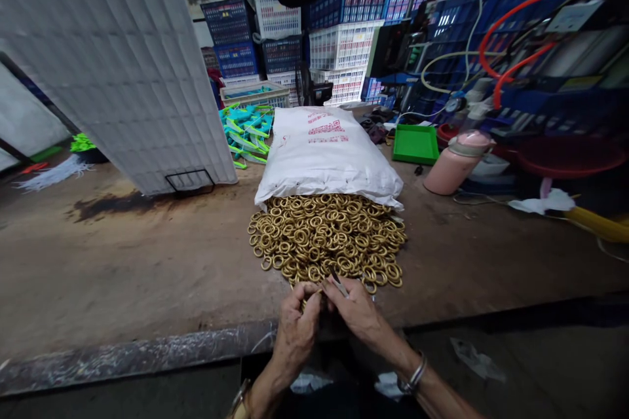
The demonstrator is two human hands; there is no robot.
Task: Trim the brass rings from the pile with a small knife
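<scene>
A heap of gold-coloured rings point(324, 236) spills from the mouth of a white printed sack point(329, 157) onto the table. At the near edge of the heap, my left hand point(297, 324) is closed with thumb and forefinger pinched on what looks like a gold ring point(304, 304), mostly hidden by the fingers. My right hand point(358, 308) is closed around a small knife point(339, 283), whose dark tip points toward the heap. The fingertips of both hands nearly meet above the table's front edge.
A tall grey-white ribbed panel point(122, 72) stands at left on a black wire stand point(190, 182). Green and blue plastic pieces point(248, 131) lie behind the sack. To the right are a green tray point(415, 144) and a pink bottle point(455, 163). Stacked crates point(344, 46) fill the back.
</scene>
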